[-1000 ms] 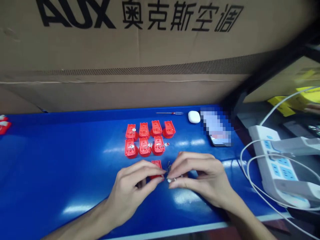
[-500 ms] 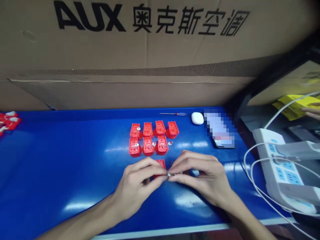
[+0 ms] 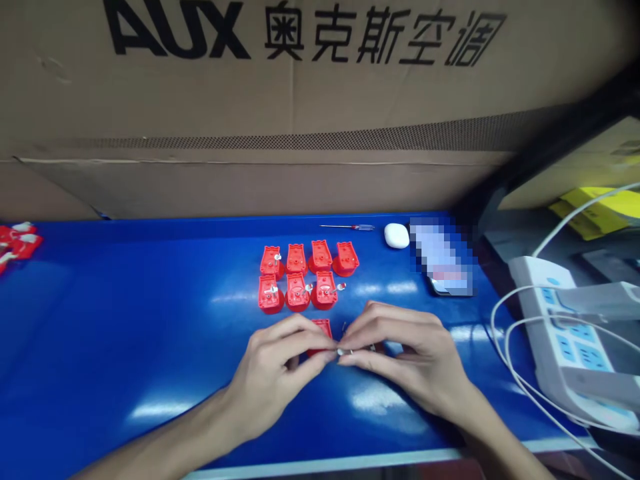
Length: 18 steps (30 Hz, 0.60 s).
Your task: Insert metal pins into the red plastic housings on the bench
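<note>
My left hand [image 3: 285,360] and my right hand [image 3: 400,350] meet fingertip to fingertip over the blue table. Pinched between them is a small whitish-silver part [image 3: 342,352], mostly covered by the fingers, so its exact kind cannot be told. Just behind the fingers stands a red plastic housing [image 3: 323,327], partly hidden by my left hand. Farther back, several like red housings [image 3: 298,292] stand in two rows. Some of them carry small white-and-metal pieces [image 3: 307,289] on top.
A screwdriver [image 3: 347,227], a white rounded case [image 3: 397,235] and a blurred-out phone [image 3: 443,257] lie toward the back. At right is a white power strip [image 3: 570,333] with looping cables. Red-and-white parts [image 3: 20,245] sit at far left. A cardboard box [image 3: 300,187] walls the back.
Both hands keep the same pinch, with barely any movement. The view has shifted slightly. Another person's hand by the yellow item at right has gone out of view.
</note>
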Tool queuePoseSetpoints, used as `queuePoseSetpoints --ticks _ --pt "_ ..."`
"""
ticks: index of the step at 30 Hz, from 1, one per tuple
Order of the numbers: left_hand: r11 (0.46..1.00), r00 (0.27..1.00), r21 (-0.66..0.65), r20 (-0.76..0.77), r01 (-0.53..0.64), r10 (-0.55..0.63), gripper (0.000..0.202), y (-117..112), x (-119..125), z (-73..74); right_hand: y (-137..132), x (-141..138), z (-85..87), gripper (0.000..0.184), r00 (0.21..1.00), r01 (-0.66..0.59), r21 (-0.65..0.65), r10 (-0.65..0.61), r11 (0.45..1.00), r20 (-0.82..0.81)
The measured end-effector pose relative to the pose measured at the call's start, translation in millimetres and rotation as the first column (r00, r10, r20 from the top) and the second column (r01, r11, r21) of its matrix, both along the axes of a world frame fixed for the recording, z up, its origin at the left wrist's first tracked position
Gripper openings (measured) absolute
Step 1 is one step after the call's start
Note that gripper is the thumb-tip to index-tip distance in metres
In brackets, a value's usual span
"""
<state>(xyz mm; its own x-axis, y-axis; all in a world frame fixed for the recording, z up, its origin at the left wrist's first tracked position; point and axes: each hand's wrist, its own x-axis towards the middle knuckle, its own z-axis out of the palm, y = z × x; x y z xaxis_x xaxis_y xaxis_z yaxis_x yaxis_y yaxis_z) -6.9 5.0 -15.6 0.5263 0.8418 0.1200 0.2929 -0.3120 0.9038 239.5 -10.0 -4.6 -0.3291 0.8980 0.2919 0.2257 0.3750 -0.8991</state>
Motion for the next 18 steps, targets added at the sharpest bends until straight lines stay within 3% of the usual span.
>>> queuePoseSetpoints --ticks 18 --pt "0.999 0.999 0.018 0.037 0.038 -0.039 0.011 1.2 -2.2 -3.3 2.4 6.3 17.2 0.012 0.937 -0.169 0.066 0.14 0.983 0.319"
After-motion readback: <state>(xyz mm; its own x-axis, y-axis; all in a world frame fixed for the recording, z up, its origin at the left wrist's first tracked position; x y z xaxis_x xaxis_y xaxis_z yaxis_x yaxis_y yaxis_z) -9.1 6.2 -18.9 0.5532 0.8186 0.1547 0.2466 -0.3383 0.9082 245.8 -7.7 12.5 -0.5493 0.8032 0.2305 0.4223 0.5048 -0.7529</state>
